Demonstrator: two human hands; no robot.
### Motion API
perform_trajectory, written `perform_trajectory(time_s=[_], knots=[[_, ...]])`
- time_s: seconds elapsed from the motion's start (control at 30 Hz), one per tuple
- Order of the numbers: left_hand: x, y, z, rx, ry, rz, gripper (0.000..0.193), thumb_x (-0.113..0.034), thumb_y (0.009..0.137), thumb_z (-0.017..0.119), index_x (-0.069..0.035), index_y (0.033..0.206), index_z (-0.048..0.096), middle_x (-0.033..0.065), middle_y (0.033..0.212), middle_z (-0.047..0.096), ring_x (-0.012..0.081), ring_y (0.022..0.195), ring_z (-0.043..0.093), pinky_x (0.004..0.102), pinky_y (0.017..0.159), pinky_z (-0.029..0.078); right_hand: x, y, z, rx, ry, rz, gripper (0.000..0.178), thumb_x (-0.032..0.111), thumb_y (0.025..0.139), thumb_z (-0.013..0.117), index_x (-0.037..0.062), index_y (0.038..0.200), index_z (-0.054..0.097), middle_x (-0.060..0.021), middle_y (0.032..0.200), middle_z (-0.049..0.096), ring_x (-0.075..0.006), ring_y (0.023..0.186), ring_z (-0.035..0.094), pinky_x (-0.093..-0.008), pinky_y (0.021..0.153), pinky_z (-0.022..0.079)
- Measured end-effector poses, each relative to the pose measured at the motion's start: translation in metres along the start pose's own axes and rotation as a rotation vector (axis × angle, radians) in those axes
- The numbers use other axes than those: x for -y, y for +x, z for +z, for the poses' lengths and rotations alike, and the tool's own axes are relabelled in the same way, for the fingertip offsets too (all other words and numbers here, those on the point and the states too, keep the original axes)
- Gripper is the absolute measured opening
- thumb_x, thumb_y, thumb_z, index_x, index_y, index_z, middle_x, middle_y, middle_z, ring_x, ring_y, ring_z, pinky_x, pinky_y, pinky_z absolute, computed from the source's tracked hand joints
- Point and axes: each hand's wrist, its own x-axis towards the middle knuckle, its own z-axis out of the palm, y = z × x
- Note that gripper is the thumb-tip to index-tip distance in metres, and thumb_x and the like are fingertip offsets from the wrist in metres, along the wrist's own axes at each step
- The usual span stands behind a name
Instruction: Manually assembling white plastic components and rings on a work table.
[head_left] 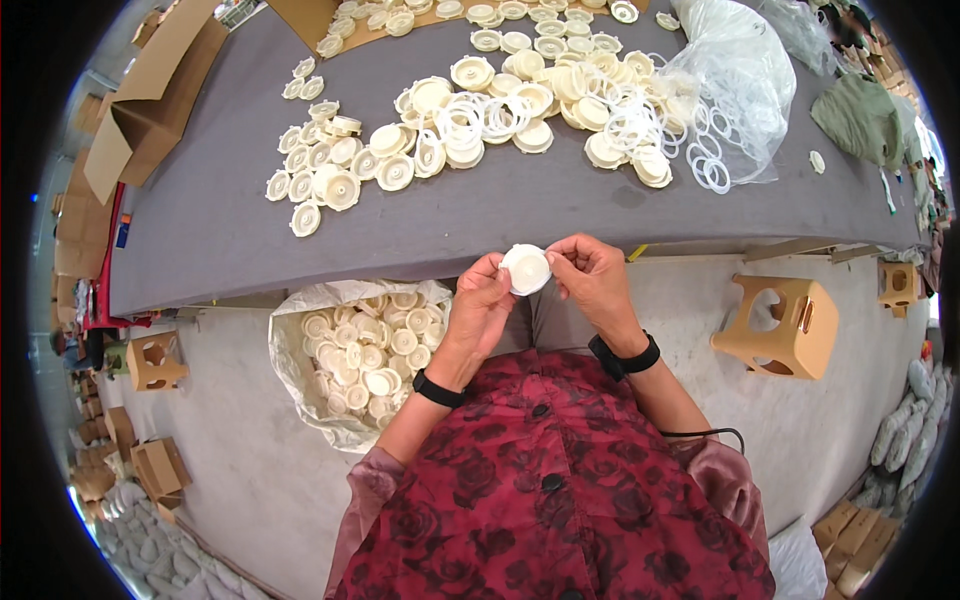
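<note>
A round cream-white plastic cap point(527, 268) is held between my two hands, just off the near edge of the table. My left hand point(478, 312) is closed on its left rim, thumb in front. At the right rim my right hand point(596, 284) pinches with thumb and forefinger; whether a thin ring sits between those fingers I cannot make out. Beyond the hands, many similar caps point(395, 172) lie in a loose heap on the table. Thin translucent white rings point(460, 124) rest on top of them, and more rings point(709, 172) spill from a clear plastic bag point(745, 75).
The grey-covered table point(400, 235) spans the view, with an open cardboard box point(160, 95) at its left. Below the edge, a white woven sack point(285, 345) holds many caps. Tan plastic stools point(815, 325) stand right and left. A green cloth point(858, 120) lies at the far right.
</note>
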Motion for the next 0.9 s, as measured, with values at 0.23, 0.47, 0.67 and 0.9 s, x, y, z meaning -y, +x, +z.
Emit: perform_trajectory(time_s=[0.23,0.47,0.67,0.9], knots=[[0.004,0.005,0.010,-0.058,-0.120,0.014,0.023,-0.023,0.096,0.065,-0.005,0.108,0.059,0.0050,0.111,0.065,0.0151,0.105,0.060,0.0333,0.096,0.046,-0.004,-0.010,0.003,0.131,0.306,0.075,0.017,0.005,0.091,0.066,-0.0022,0.106,0.064,-0.0026,0.087,0.064,-0.0059,0.068,0.057,-0.0201,0.062,0.046],[0.004,-0.001,0.013,-0.076,-0.223,-0.019,0.030,-0.025,0.096,0.066,-0.004,0.116,0.058,0.0062,0.112,0.064,0.0169,0.107,0.058,0.0342,0.092,0.048,-0.003,-0.018,0.015,0.082,0.437,-0.013,0.020,0.004,0.091,0.067,-0.0030,0.110,0.063,-0.0046,0.094,0.066,-0.0070,0.075,0.060,-0.0216,0.066,0.049],[0.003,-0.010,0.018,0.057,-0.138,-0.014,0.037,-0.031,0.097,0.063,-0.003,0.120,0.057,0.0080,0.113,0.065,0.0192,0.100,0.063,0.0363,0.087,0.052,-0.007,-0.026,0.003,0.109,0.262,-0.107,0.025,0.001,0.092,0.064,-0.0035,0.116,0.064,-0.0068,0.101,0.068,-0.0067,0.079,0.062,-0.0208,0.062,0.051],[0.003,-0.022,0.010,0.093,0.066,0.011,0.035,-0.030,0.095,0.064,-0.001,0.114,0.060,0.0076,0.107,0.067,0.0180,0.100,0.064,0.0342,0.090,0.051,-0.005,-0.038,-0.008,0.131,0.311,-0.145,0.019,0.001,0.091,0.064,-0.0035,0.109,0.068,-0.0043,0.092,0.068,-0.0062,0.076,0.062,-0.0213,0.064,0.053]])
